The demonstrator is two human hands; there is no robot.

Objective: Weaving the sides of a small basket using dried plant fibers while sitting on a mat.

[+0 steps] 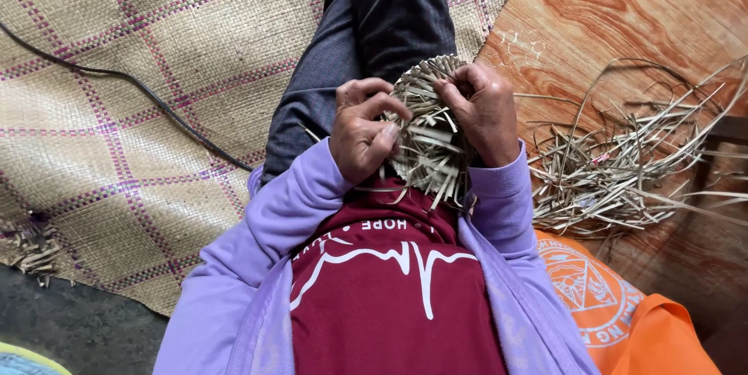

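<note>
**Both hands clenched on the weave**

The left hand (360, 135) and right hand (481, 110) grip opposite edges of a round weave (428, 137), held between them above the lap. Right of the right hand, loose strips (615, 172) crowd the floor (623, 9); left of the left hand, the mat (156, 71) lies open except for a cable (117, 75).

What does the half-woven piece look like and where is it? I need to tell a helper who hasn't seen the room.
Start at the big checked straw mat; the person sits at its edge. Above the lap, the left hand and right hand grip a small round woven disc. Unlike the loose strips lying on the wood floor, it is plaited tight, with ends sticking out.
</note>
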